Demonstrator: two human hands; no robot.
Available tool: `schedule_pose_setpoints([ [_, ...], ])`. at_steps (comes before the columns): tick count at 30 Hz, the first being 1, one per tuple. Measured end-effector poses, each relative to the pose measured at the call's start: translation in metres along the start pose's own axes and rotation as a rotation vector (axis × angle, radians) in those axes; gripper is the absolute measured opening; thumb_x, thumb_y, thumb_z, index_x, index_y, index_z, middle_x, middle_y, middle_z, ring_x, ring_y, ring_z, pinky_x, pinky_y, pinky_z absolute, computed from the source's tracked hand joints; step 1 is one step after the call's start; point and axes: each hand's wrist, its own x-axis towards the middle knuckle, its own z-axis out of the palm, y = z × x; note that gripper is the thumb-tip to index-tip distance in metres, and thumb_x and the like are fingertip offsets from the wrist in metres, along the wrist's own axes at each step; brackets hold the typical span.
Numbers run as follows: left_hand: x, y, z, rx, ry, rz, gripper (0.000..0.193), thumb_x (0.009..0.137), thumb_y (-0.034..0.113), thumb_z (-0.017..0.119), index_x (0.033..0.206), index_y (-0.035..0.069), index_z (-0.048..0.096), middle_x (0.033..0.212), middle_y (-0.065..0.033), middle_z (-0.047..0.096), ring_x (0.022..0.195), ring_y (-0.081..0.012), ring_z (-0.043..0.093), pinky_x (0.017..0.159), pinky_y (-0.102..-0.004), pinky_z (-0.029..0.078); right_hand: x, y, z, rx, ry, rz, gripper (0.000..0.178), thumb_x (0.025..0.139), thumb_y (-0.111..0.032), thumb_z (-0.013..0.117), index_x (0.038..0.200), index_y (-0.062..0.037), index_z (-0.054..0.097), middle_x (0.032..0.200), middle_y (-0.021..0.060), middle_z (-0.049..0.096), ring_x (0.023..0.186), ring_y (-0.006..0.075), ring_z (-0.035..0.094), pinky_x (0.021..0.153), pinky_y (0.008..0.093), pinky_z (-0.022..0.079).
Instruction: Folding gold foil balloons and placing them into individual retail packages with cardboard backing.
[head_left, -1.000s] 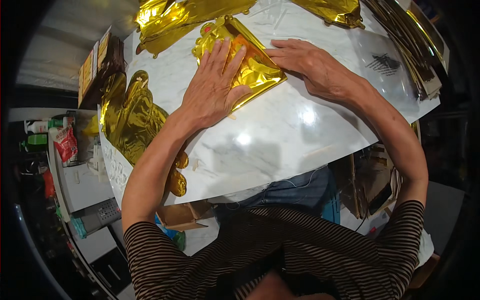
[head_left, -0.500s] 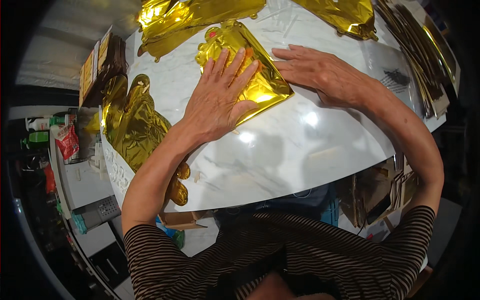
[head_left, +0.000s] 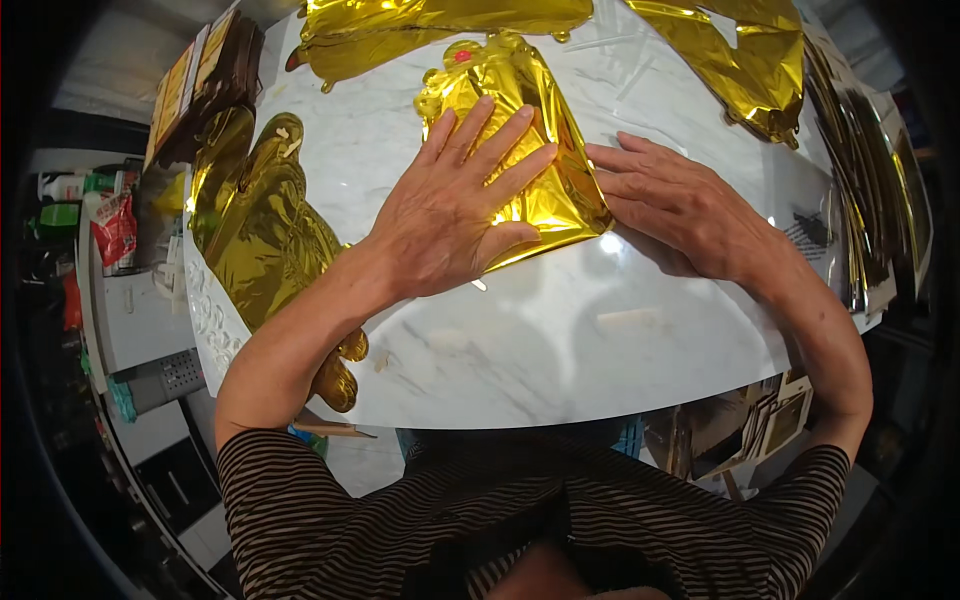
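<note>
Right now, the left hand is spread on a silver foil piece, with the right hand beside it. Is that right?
Not quite: the head view shows the foil piece is gold, not silver. The left hand is spread on it, with the right hand beside it.

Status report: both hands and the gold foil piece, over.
Left hand spread flat on gold foil piece. Right hand outstretched at its right edge. Gold foil shape lies to the left.

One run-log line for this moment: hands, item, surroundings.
left hand: spread flat on gold foil piece | right hand: at that piece's right edge | surroundings: forked gold foil at left, white marbled tabletop
</note>
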Motion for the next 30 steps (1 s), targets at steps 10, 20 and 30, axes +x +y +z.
schedule_pose_setpoints([
  [10,0.0,0.0,-0.002,0.03,0.004,0.018,0.069,0.101,0.051,0.056,0.162,0.022,0.039,0.17,-0.0178,0.027,0.156,-0.0465,0.02,0.127,-0.0604,0.016,0.01,0.008,0.008,0.125,0.057,-0.039,0.056,0.079,0.006,0.071,0.134,-0.0016,0.064,0.143,0.0131,0.062,0.139,0.0339,0.055,0.119,0.05,0.043],
  [20,-0.004,-0.002,0.002,0.044,0.03,0.016,0.074,0.101,0.052,0.055,0.164,0.02,0.033,0.17,-0.0204,0.023,0.157,-0.0454,0.017,0.129,-0.0565,0.014,0.052,-0.006,-0.014,0.597,0.112,0.756,0.032,0.102,-0.025,0.06,0.099,0.003,0.074,0.075,0.0103,0.067,0.064,0.0166,0.06,0.062,0.0337,0.048],
  [30,-0.006,-0.008,0.015,-0.061,0.149,0.004,0.094,0.098,0.054,0.061,0.166,0.005,0.018,0.17,-0.0277,0.015,0.157,-0.0456,0.016,0.129,-0.0534,0.014,0.086,0.019,-0.011,0.767,0.133,0.993,0.038,0.087,-0.031,0.084,0.062,-0.007,0.067,0.057,-0.0059,0.052,0.053,0.0058,0.036,0.052,0.0283,0.029],
])
